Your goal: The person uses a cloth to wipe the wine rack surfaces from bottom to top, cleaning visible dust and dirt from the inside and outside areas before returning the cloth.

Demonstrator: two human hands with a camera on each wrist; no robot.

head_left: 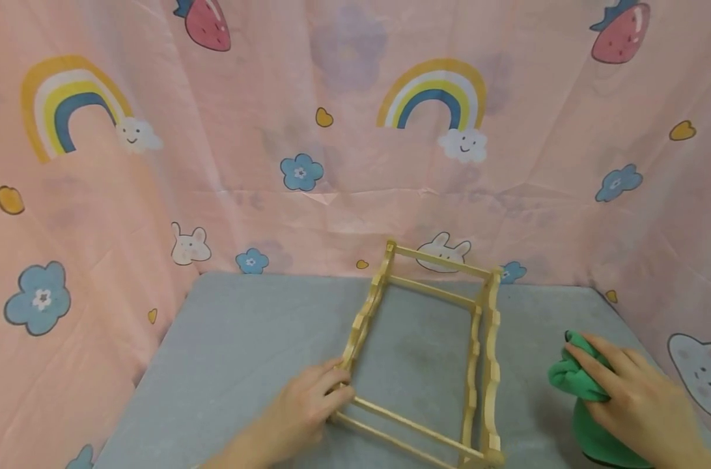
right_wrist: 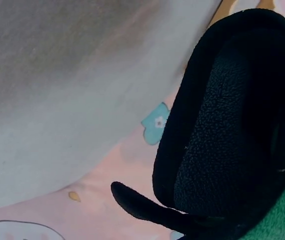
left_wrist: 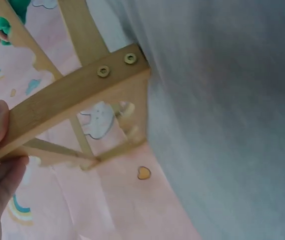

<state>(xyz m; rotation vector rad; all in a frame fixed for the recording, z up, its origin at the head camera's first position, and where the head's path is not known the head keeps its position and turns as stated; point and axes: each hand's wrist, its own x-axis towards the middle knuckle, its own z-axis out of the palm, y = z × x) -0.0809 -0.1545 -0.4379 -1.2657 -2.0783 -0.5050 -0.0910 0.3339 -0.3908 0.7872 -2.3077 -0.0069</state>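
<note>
- Curtain (head_left: 355, 215): pink, printed with rainbows, flowers and rabbits; it rises beyond both grips and on either side of them.
- Table (head_left: 244, 339): grey, spread beneath both grips and reaching past them to the curtain.
- Rack (head_left: 491, 368): a pale wooden frame with wavy side rails and straight crossbars, running away from the left grip and to its right. It is over the table; I cannot tell whether all of it rests there.
- Green cloth (head_left: 581, 384): in the right grip, bunched up at the fingertips, with a wider part under the palm. Its black-edged opening shows a dark, nubbly lining.
- Right hand (head_left: 645, 397): well apart from the left, its fingers curled over the green cloth and gripping it.
- Left hand (head_left: 299, 404): pinching a rack side bar near its near-left corner, thumb on one face, fingers on the other.
- Strap (right_wrist: 147, 210): black, sticking out by the opening of the right grip's cloth.
- Two screws (left_wrist: 103, 71): along the pinched bar, apart from the left fingertips.
</note>
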